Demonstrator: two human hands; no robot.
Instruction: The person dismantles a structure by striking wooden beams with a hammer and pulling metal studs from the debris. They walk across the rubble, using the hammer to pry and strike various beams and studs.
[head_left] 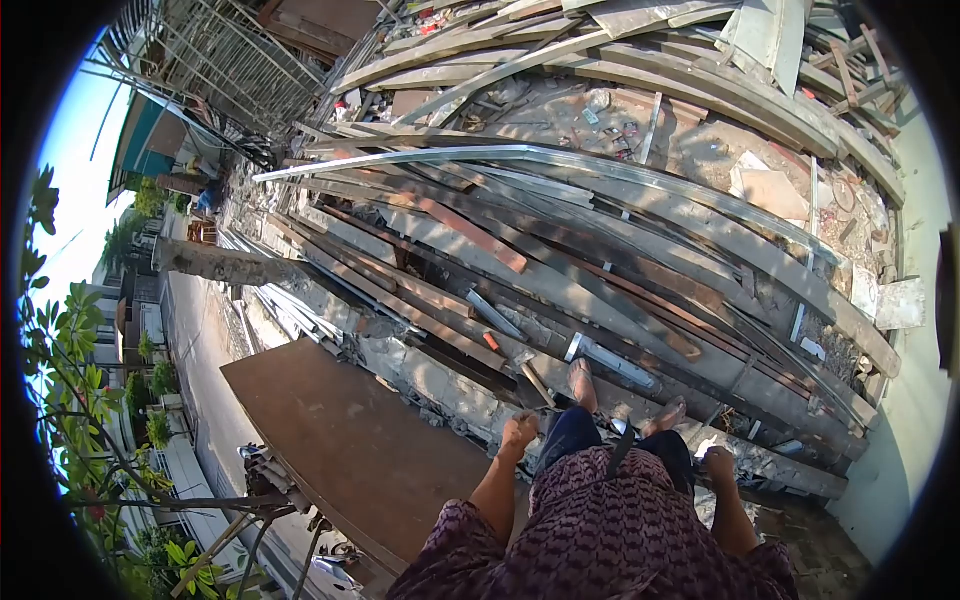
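Note:
My left hand (520, 432) hangs beside my left thigh with its fingers curled closed. Whatever is inside the curl, if anything, is hidden. On the other side, my right hand (718, 462) is closed in a fist near my right leg, and its palm side cannot be seen. A wooden-handled tool that looks like a hammer (538, 384) lies in front of my left hand, apart from it. Beyond my feet are a grey metal channel piece (612, 360) and a small orange-ended piece (491, 342) among the boards.
Long wooden beams (600, 300) and a bright metal profile (530, 153) lie across the rubble in front of me. A brown panel (350, 430) stands at my left, near the road (200, 340). A pale wall (910, 400) rises at my right.

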